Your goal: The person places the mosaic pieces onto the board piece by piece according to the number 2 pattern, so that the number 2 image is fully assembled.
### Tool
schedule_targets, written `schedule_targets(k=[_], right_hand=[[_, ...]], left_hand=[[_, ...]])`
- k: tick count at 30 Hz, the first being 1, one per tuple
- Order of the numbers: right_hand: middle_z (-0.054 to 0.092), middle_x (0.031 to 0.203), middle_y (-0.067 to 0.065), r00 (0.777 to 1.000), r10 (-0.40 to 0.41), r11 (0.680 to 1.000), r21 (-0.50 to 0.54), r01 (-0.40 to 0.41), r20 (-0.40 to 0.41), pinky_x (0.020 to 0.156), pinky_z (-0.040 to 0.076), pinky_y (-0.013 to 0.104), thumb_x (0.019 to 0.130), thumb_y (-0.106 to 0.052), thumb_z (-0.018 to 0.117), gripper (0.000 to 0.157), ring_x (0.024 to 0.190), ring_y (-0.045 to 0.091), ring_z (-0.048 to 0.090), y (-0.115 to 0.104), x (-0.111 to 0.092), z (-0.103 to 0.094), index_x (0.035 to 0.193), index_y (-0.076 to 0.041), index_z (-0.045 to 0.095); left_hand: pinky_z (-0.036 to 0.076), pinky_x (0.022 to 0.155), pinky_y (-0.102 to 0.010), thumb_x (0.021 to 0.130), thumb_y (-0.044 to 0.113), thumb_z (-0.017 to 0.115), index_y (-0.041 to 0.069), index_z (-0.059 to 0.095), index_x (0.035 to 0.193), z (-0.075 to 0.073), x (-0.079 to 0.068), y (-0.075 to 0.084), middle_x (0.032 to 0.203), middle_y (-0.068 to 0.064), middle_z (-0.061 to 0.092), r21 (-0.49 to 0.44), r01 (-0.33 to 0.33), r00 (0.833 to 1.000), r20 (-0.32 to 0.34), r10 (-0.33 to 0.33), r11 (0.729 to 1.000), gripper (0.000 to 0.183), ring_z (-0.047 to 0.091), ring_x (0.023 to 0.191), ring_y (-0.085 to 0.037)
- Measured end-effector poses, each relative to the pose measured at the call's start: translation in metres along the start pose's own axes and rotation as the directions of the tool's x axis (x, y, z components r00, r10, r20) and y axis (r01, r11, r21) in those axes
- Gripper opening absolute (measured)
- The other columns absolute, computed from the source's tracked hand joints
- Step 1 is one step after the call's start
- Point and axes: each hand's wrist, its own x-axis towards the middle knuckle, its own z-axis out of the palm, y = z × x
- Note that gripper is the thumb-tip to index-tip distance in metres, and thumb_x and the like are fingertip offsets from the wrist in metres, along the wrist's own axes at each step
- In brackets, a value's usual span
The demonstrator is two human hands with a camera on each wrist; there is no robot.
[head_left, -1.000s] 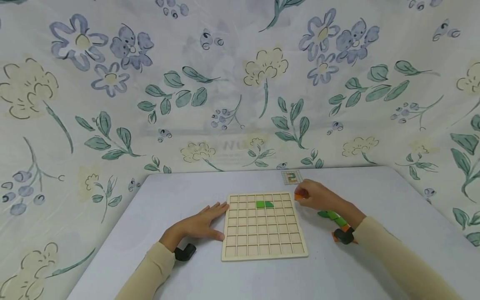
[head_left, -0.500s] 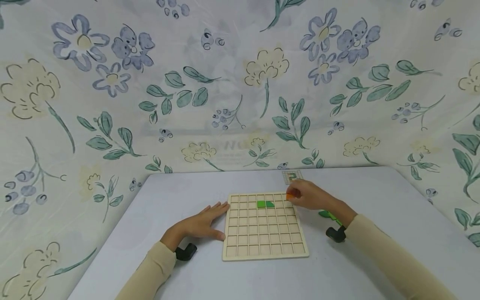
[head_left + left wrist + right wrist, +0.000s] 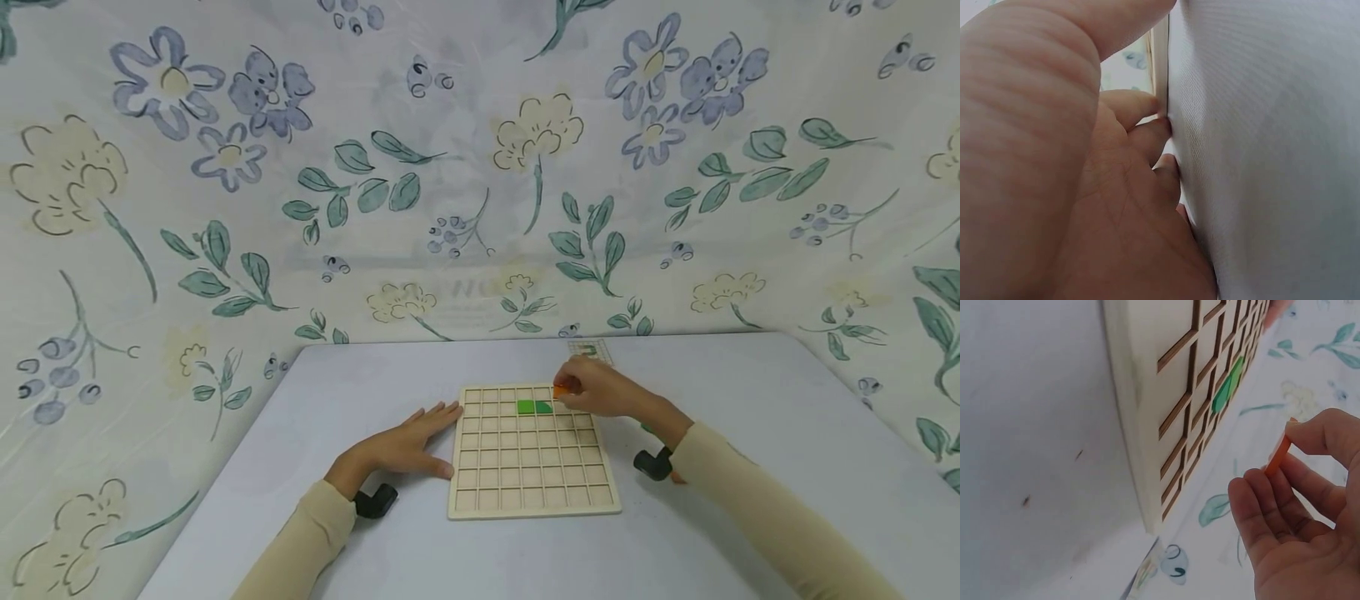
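Note:
A pale wooden grid board (image 3: 508,479) lies on the white table, its cells framed by thin raised strips. A light green square tile (image 3: 526,407) and a darker green tile with a curved edge (image 3: 543,407) sit side by side near its far edge. My right hand (image 3: 606,390) pinches a small orange tile (image 3: 1280,453) between thumb and fingers, above the board's far right part. My left hand (image 3: 401,443) lies spread on the table, its fingertips and thumb at the board's left edge; the left wrist view shows the palm (image 3: 1129,212) low against the table.
A small pattern card (image 3: 590,349) lies behind the board, partly covered by the right hand. Loose tiles, one a green tile (image 3: 646,427), are mostly hidden under the right forearm. A floral cloth (image 3: 480,167) hangs behind the table (image 3: 360,375).
My right hand has moved left with the orange tile, from beside the board's right edge to over its far right cells. The left hand stays at the board's left edge.

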Motion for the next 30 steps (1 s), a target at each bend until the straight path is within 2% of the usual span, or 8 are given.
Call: schedule_targets(k=[13, 21, 30], right_hand=[[0.061, 0.093, 0.005, 0.994, -0.106, 0.994, -0.001, 0.106, 0.010, 0.072, 0.052, 0.019, 0.091, -0.011, 0.071, 0.013, 0.081, 0.011, 0.055, -0.016, 0.024, 0.016, 0.101, -0.003, 0.070], [0.061, 0.095, 0.005, 0.995, -0.089, 0.996, 0.004, 0.089, 0.035, 0.072, 0.051, 0.022, 0.093, -0.013, 0.069, 0.015, 0.082, 0.013, 0.054, -0.029, 0.037, 0.022, 0.104, -0.003, 0.069], [0.061, 0.099, 0.006, 0.994, -0.093, 0.995, 0.032, 0.091, 0.062, 0.077, 0.054, 0.021, 0.094, -0.012, 0.068, 0.014, 0.088, 0.013, 0.059, -0.027, 0.049, 0.035, 0.105, -0.004, 0.068]], left_hand=[[0.001, 0.128, -0.053, 0.082, 0.050, 0.077, 0.008, 0.021, 0.160, -0.001, -0.002, -0.001, 0.168, -0.010, 0.015, 0.001, -0.017, 1.000, 0.003, 0.017, 1.000, 0.105, 0.005, 0.157, -0.032], [0.000, 0.128, -0.051, 0.082, 0.052, 0.077, 0.010, 0.019, 0.160, -0.002, 0.000, -0.001, 0.169, -0.007, 0.014, -0.003, 0.008, 1.000, 0.002, -0.008, 1.000, 0.106, 0.005, 0.157, -0.030], [0.001, 0.128, -0.052, 0.083, 0.050, 0.077, 0.010, 0.021, 0.160, -0.001, 0.001, -0.003, 0.169, -0.006, 0.015, -0.010, -0.006, 1.000, 0.011, 0.006, 1.000, 0.103, 0.005, 0.157, -0.030]])
